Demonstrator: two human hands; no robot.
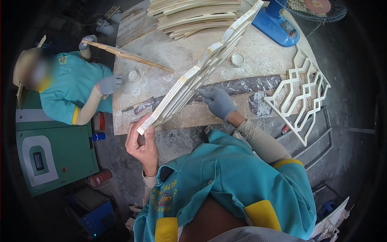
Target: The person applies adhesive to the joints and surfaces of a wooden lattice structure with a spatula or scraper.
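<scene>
The person's left hand (143, 145), ungloved, is raised from a wrist bent upward at the near edge of the tabletop (181, 50), its thumb and fingers pinching the lower end of a pale wooden lattice frame (197, 74) with a zigzag outline, seen nearly edge-on. The frame slants away over the tabletop, its far end beside the blue plastic fan base (280, 30); whether it rests on the surface cannot be told. The right hand (219, 105), in a grey glove, reaches inward with the forearm angled across from the right, back of the hand uppermost and index finger stretched toward the frame's slats; whether its other fingers are spread or pressed together cannot be told, nor whether the fingertip touches. Beyond that hand runs a dark, white-smeared strip (254, 84), with a small round pale pot (238, 60) farther up. A flat cream-coloured lattice panel (301, 97) overhangs the tabletop's right edge, and curved pale wooden strips (197, 18) are stacked at the far side. At left, a co-worker in teal (74, 84) holds a slim brown wooden strip (129, 55).
</scene>
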